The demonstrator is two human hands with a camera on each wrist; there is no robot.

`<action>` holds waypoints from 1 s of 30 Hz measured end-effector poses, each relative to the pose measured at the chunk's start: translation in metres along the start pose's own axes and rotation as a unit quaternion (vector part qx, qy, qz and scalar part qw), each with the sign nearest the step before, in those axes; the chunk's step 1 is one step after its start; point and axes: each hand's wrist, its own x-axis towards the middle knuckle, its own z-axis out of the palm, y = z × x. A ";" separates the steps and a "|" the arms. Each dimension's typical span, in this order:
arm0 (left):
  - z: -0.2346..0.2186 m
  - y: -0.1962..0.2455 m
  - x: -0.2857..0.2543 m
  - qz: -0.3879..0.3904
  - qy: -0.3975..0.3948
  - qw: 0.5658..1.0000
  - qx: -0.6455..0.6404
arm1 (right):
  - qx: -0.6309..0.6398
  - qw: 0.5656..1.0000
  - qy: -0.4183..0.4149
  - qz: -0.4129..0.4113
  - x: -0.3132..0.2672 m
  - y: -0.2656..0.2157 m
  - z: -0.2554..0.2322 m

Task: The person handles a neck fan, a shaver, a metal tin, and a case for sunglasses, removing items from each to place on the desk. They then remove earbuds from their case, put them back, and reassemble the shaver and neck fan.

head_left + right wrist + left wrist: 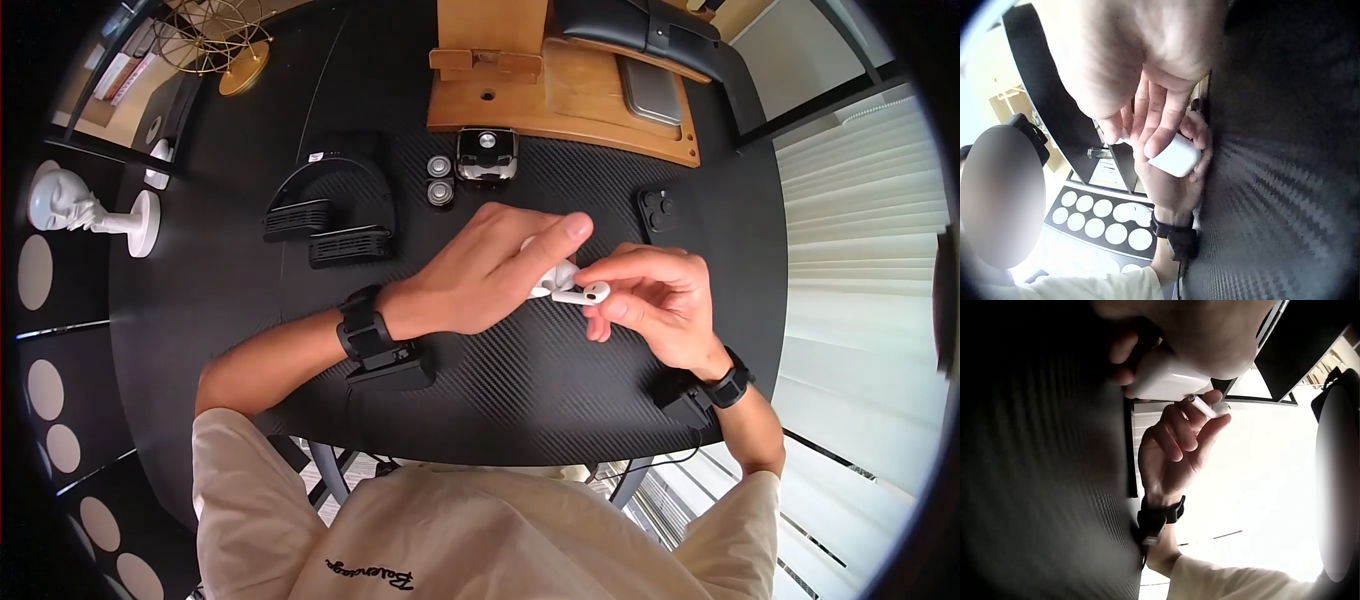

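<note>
In my left hand (478, 268) I hold a white earbud case (1169, 378), its rounded body cupped in the fingers; in the head view the hand hides most of it. My right hand (670, 300) pinches a white earbud (585, 295) between thumb and index finger, close beside the case. The earbud's stem (1200, 405) points toward the left hand in the left wrist view. From the right wrist view, the case (1175, 156) lies against the left palm, with right-hand fingers in front of it. Both hands are over the black textured desk mat (500, 400).
Behind the hands sit a glossy black device (487, 155) and two small round pieces (440, 192). A black curved object with grilles (350, 245) lies to the left, a dark item with round lenses (656, 212) to the right. A wooden stand (560, 110) is at the back.
</note>
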 end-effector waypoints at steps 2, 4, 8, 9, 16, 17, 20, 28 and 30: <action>0.001 0.002 0.001 0.031 -0.003 1.000 0.006 | -0.013 1.000 0.005 0.003 0.000 0.004 0.001; 0.001 0.002 0.000 0.049 -0.005 0.999 0.015 | -0.026 1.000 0.009 0.008 -0.001 0.007 0.002; 0.000 -0.001 -0.001 0.043 -0.021 0.998 0.029 | -0.015 1.000 0.025 0.001 -0.002 0.007 0.003; 0.001 -0.002 -0.002 0.041 -0.018 0.999 0.026 | -0.018 0.999 0.033 -0.006 -0.003 0.007 0.003; 0.001 -0.005 -0.001 0.071 -0.018 0.997 0.032 | 0.006 0.998 0.065 -0.022 -0.002 0.012 0.006; 0.002 -0.004 -0.001 0.070 -0.017 0.997 0.031 | -0.014 0.998 0.065 -0.017 -0.001 0.012 0.006; 0.002 -0.003 -0.001 0.068 -0.016 0.997 0.012 | -0.082 0.995 0.051 -0.030 0.000 0.010 0.008; 0.001 -0.003 -0.001 0.068 -0.006 0.997 0.024 | -0.093 0.992 0.057 -0.057 -0.002 0.008 0.006; 0.001 -0.003 -0.001 0.073 -0.006 0.997 0.025 | -0.079 0.992 0.092 -0.042 -0.001 0.010 0.009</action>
